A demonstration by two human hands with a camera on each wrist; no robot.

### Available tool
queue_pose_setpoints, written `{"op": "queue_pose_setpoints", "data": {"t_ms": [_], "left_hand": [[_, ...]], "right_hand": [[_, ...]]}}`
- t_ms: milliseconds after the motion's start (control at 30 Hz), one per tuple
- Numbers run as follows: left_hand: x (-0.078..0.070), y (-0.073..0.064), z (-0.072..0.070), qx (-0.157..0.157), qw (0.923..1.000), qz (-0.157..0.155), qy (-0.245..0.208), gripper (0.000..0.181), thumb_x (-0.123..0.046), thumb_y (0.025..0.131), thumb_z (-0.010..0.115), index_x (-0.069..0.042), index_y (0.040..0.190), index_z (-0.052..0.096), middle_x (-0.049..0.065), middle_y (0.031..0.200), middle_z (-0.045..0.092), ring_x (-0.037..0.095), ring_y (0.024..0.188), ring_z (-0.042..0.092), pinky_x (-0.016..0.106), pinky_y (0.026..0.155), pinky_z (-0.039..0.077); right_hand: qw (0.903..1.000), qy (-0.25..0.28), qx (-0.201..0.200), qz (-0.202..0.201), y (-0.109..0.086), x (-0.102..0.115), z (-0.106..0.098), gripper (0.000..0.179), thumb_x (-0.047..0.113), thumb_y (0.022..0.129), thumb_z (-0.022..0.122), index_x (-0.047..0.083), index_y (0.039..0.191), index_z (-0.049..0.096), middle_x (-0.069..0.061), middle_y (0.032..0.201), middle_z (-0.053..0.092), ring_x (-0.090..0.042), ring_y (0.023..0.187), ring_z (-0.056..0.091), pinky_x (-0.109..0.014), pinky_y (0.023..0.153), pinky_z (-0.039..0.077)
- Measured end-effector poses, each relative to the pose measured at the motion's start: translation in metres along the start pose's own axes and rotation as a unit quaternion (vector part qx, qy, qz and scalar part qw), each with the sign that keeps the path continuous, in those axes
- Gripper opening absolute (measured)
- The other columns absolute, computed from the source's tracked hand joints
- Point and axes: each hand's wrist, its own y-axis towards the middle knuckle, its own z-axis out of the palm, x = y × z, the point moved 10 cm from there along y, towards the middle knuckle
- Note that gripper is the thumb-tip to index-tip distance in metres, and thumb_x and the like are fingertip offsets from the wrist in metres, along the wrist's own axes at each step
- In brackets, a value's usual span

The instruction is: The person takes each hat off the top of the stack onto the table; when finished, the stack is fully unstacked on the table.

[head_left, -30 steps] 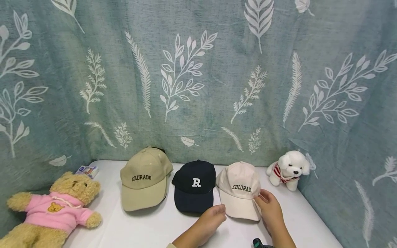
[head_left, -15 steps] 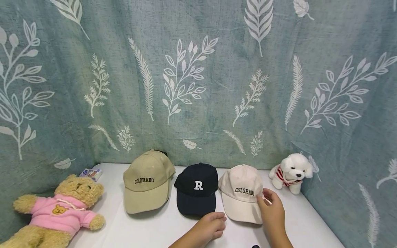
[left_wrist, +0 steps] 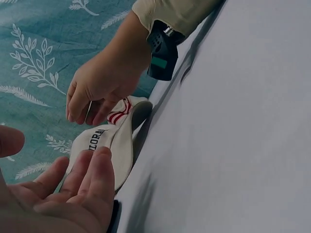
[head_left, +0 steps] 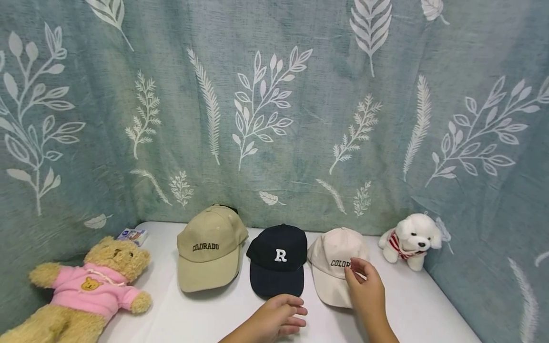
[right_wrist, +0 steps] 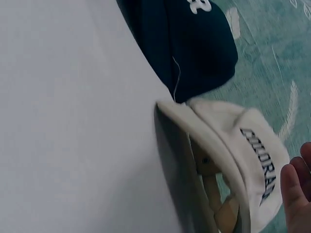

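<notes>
Three baseball caps stand in a row on the white table: a khaki cap (head_left: pixel 210 247), a navy cap (head_left: pixel 276 276) with a white R, and a cream cap (head_left: pixel 339 243) lettered COLORADO. My right hand (head_left: pixel 368 293) is before the right side of the cream cap, hiding part of its lettering in the head view. Its fingers are loosely bent, and I see no object gripped in them. My left hand (head_left: pixel 274 318) hovers just in front of the navy cap's brim, fingers loosely extended and holding nothing. Tan parts (right_wrist: pixel 226 213) show beneath the cream cap's brim.
A teddy bear (head_left: pixel 86 293) in a pink hoodie lies at the left, with a small packet (head_left: pixel 133 236) behind it. A white plush dog (head_left: pixel 411 238) with a striped scarf stands at the back right. A patterned green curtain (head_left: pixel 274 119) surrounds the table.
My right hand has moved left from the cream cap's side to in front of its lettering. My left hand has drawn slightly left, its fingers more spread. The head view has shifted a little.
</notes>
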Motion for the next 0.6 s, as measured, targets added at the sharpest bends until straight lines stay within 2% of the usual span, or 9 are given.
{"op": "queue_pose_setpoints", "data": {"t_ms": [133,267,400,600], "left_hand": [[-0.005,-0.010,-0.020,-0.014,0.9993,0.007,0.034,0.034,-0.010,0.100,0.052,0.008,0.127,0.059,0.012,0.110,0.068,0.027,0.097,0.074,0.038,0.084,0.063],[-0.009,-0.019,-0.044,-0.028,0.9977,0.014,0.060,0.033,-0.010,0.100,0.052,0.008,0.126,0.060,0.011,0.106,0.068,0.021,0.090,0.073,0.036,0.081,0.063],[-0.012,-0.029,-0.064,-0.042,0.9974,0.015,0.056,0.033,-0.010,0.099,0.051,0.009,0.126,0.059,0.010,0.106,0.068,0.019,0.087,0.073,0.033,0.078,0.062],[-0.022,-0.045,-0.084,-0.049,0.9971,0.033,0.049,0.035,-0.011,0.101,0.050,0.012,0.127,0.057,0.010,0.106,0.066,0.018,0.087,0.072,0.031,0.078,0.062]], "right_hand": [[0.9995,0.018,0.025,-0.010,-0.007,0.013,0.015,0.028,0.007,0.097,0.072,0.002,0.124,0.068,-0.014,0.117,0.070,-0.010,0.106,0.063,-0.004,0.085,0.051],[0.9976,0.028,0.061,-0.012,-0.015,0.024,0.035,0.028,0.006,0.098,0.072,0.002,0.125,0.067,-0.012,0.120,0.069,-0.014,0.108,0.065,-0.006,0.086,0.051],[0.9945,0.043,0.095,-0.012,-0.021,0.033,0.056,0.029,0.004,0.097,0.071,0.003,0.126,0.067,-0.013,0.122,0.069,-0.017,0.110,0.067,-0.009,0.088,0.053],[0.9886,0.070,0.131,-0.027,-0.030,0.051,0.081,0.030,0.005,0.097,0.072,0.003,0.127,0.067,-0.011,0.119,0.070,-0.016,0.108,0.068,-0.014,0.089,0.055]]}}
